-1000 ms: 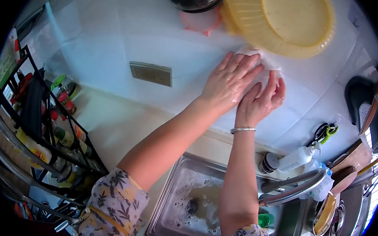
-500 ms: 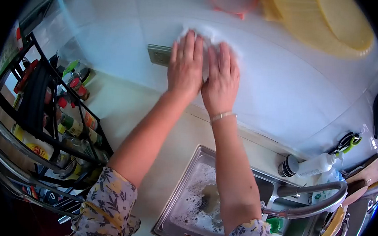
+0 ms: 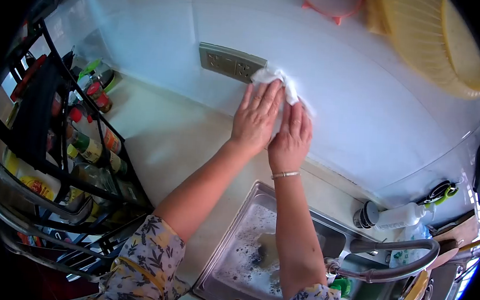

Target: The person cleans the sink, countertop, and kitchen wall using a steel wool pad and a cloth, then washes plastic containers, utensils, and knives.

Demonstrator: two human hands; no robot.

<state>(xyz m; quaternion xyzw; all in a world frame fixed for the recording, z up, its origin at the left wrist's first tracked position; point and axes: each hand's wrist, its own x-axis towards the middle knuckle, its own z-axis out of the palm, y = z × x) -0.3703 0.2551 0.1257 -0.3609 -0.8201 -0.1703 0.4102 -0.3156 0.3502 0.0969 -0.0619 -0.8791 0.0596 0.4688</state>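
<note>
My left hand (image 3: 257, 118) lies against the white wall with its fingers stretched out, pressing on a crumpled white cloth (image 3: 277, 77). Close beside it, my right hand (image 3: 291, 140) also has its fingers extended, their tips at the cloth's lower right part. Parts of the cloth under the fingers are hidden. The cloth touches the right end of a greenish-grey wall socket plate (image 3: 225, 63). A bracelet (image 3: 286, 175) circles my right wrist.
Below my right forearm is a metal sink (image 3: 234, 248) with foamy water and a curved faucet (image 3: 394, 276). A black rack (image 3: 49, 166) with bottles stands left. A white bottle (image 3: 401, 216) stands right. A yellow basket (image 3: 423, 34) hangs above.
Both hands and the cloth have shifted right and down along the wall, uncovering more of the socket plate. The camera view has also shifted a little.
</note>
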